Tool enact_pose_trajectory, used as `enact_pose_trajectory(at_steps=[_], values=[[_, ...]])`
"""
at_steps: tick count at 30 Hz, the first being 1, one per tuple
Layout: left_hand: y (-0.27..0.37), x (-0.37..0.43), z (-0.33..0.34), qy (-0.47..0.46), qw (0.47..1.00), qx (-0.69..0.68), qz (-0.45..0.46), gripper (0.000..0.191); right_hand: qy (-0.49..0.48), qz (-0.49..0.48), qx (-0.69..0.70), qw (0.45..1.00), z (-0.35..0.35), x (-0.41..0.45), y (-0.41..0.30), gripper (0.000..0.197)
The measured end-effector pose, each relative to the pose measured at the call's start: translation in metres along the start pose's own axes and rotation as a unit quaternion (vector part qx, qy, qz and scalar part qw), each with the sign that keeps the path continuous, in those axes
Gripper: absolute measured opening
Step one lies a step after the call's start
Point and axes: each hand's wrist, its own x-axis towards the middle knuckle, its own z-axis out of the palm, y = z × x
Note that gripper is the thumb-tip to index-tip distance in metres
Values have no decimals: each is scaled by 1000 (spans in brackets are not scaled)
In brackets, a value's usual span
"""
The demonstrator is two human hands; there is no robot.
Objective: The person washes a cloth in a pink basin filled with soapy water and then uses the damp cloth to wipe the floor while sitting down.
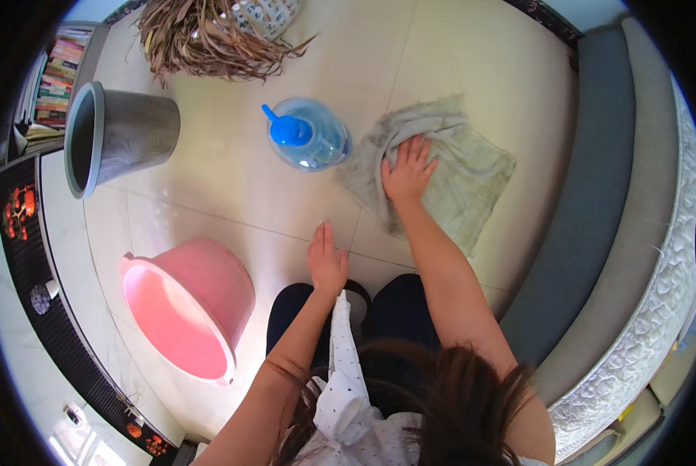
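My right hand (408, 172) lies on a damp-looking grey-green cloth (470, 180) spread on the tiled floor, its fingers apart and pressed down. The cloth is rumpled and folded over at its upper left, with darker, dirty-looking edges. In front of my knees, my left hand (328, 259) holds nothing; its fingers are straight and close together, with the thumb a little apart. Just left of the cloth stands a clear blue plastic water jug (318, 154) with a blue cap and spout.
At left are a pink plastic basin (225, 285), tilted-looking through the lens, and a grey waste bin (141, 131). Dry brown leaves (219, 52) hang by a patterned pot (266, 17) at the top. A grey sofa (601, 175) edges the right; a bookshelf (56, 81) stands at left.
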Motion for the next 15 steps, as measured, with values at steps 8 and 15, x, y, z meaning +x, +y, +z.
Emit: enact_pose_trajectory(at_steps=[8, 15], values=[[76, 70, 42, -38, 984, -70, 160, 59, -22, 26, 234, 972, -30, -77, 81, 60], [95, 125, 94, -95, 974, 172, 112, 61, 65, 139, 162, 975, -40, -39, 189, 52]])
